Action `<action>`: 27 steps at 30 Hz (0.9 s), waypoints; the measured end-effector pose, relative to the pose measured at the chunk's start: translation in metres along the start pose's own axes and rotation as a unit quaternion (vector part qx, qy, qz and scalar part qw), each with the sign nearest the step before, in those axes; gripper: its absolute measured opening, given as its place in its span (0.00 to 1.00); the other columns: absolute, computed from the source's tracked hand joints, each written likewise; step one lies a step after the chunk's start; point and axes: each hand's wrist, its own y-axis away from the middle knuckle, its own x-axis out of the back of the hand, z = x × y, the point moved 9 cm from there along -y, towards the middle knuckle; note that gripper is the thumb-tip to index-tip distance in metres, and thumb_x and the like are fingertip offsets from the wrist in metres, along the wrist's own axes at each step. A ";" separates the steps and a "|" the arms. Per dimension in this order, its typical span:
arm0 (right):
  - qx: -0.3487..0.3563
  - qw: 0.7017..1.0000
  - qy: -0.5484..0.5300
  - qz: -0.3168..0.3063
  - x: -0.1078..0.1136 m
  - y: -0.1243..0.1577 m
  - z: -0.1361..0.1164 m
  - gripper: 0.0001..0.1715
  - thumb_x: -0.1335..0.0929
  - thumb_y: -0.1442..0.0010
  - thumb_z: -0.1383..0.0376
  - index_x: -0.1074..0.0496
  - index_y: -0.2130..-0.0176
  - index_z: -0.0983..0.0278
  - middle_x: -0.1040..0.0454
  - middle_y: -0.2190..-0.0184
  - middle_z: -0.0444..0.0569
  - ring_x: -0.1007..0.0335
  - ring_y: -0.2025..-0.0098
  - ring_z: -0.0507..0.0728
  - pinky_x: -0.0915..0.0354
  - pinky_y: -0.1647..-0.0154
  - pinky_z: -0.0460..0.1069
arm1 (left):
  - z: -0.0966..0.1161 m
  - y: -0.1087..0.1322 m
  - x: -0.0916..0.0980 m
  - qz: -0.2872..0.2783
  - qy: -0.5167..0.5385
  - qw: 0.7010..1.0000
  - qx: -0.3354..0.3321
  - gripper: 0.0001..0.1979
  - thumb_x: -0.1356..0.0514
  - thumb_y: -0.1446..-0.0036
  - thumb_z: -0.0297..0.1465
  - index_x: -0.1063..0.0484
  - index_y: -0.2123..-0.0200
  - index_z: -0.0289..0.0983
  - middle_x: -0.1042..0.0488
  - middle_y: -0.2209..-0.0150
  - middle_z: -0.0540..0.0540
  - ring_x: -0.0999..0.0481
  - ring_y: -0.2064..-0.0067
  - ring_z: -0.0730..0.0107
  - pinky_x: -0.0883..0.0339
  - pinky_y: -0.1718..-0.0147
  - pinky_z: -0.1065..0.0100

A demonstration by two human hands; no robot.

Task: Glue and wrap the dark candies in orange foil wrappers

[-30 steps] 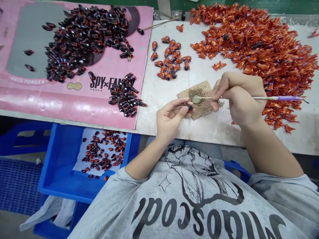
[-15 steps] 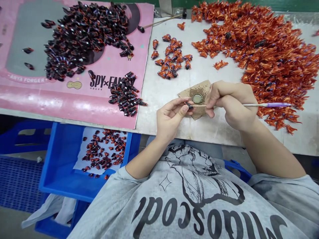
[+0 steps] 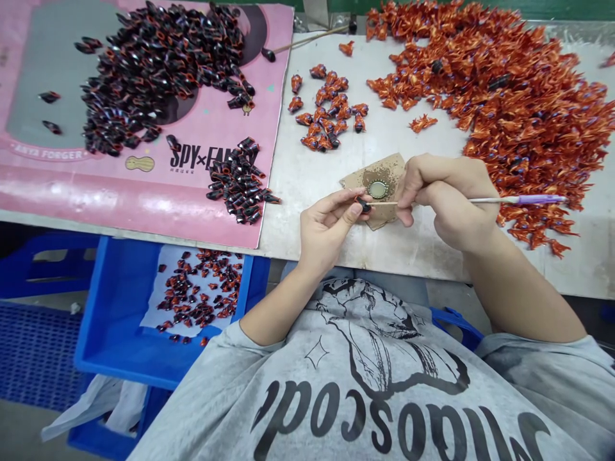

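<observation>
Between the thumb and fingers of my left hand (image 3: 323, 232) is a small black-and-orange piece (image 3: 362, 205). My right hand (image 3: 449, 195) grips a thin pale stick (image 3: 485, 200) with a purple sleeve (image 3: 541, 200) at its far end. The stick's thin tip meets the small piece; whether it goes inside, I cannot tell. Just behind my fingertips, a bottle cap (image 3: 378, 189) lies face up on a brown cardboard scrap (image 3: 358, 177), which is speckled with dark dots. My right fingers hide part of the cardboard.
Black pieces (image 3: 158, 70) are heaped on a pink mat (image 3: 144, 218), a smaller cluster (image 3: 240, 182) near its edge. Orange pieces (image 3: 533, 109) fill the right; orange-and-black ones (image 3: 331, 105) lie mid-table. Below left, a blue bin (image 3: 120, 320) holds black-and-red pieces on white paper. Thin sticks (image 3: 312, 38) lie behind.
The whole view has shifted slightly, with the table things a little further left. Both hands keep the same grips, and the stick's tip stays at the small piece.
</observation>
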 end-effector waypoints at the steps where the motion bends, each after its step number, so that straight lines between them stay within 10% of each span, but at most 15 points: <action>1: 0.003 1.000 -0.018 0.013 0.003 0.000 0.001 0.10 0.37 0.44 0.68 0.38 0.77 0.59 0.33 0.83 0.43 0.37 0.78 0.55 0.38 0.72 0.52 | 0.001 0.000 0.000 0.000 0.002 1.000 -0.004 0.12 0.28 0.49 0.39 0.17 0.61 0.42 0.17 0.63 0.48 0.16 0.63 0.67 0.22 0.63 0.66; 27: 0.036 0.998 -0.054 0.018 0.000 -0.003 -0.001 0.12 0.38 0.49 0.75 0.35 0.78 0.59 0.31 0.82 0.42 0.37 0.78 0.53 0.38 0.73 0.51 | 0.003 -0.001 -0.002 0.001 0.005 1.000 -0.016 0.11 0.26 0.52 0.38 0.16 0.63 0.45 0.15 0.65 0.50 0.16 0.65 0.71 0.20 0.64 0.71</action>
